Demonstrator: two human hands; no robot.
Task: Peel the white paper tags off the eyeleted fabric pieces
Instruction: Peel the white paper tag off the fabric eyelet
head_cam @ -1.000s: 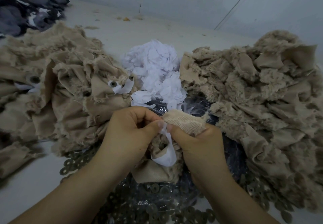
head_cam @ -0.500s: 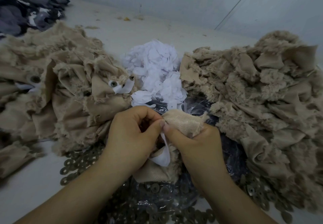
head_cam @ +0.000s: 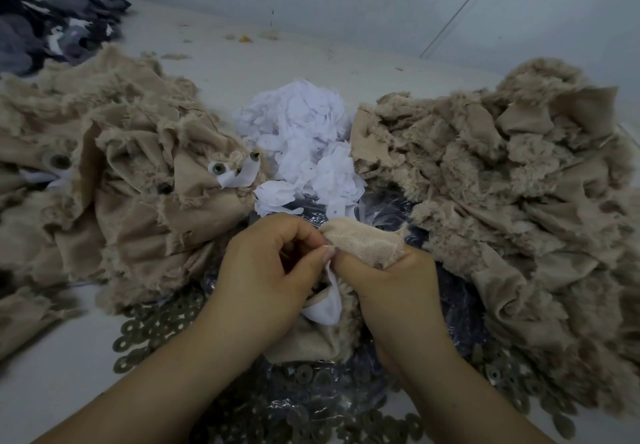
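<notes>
A beige fabric piece (head_cam: 363,241) is held up in the middle of the view by both hands. My right hand (head_cam: 398,291) grips its folded top edge. My left hand (head_cam: 266,270) pinches the white paper tag (head_cam: 327,305) at the spot where it meets the cloth, thumb tip against my right thumb. The tag curls down between the two hands. The eyelet on this piece is hidden by my fingers. A heap of peeled white paper tags (head_cam: 304,142) lies just beyond the hands.
A big pile of beige fabric pieces (head_cam: 104,173) with eyelets and tags lies on the left, another beige pile (head_cam: 512,180) on the right. Loose metal eyelet rings (head_cam: 152,329) and a clear plastic bag (head_cam: 311,405) lie under my arms. Dark cloth (head_cam: 45,24) sits at the far left.
The white tag's hanging end has shortened and drawn up between my hands. Both hands have stayed together with only small finger shifts.
</notes>
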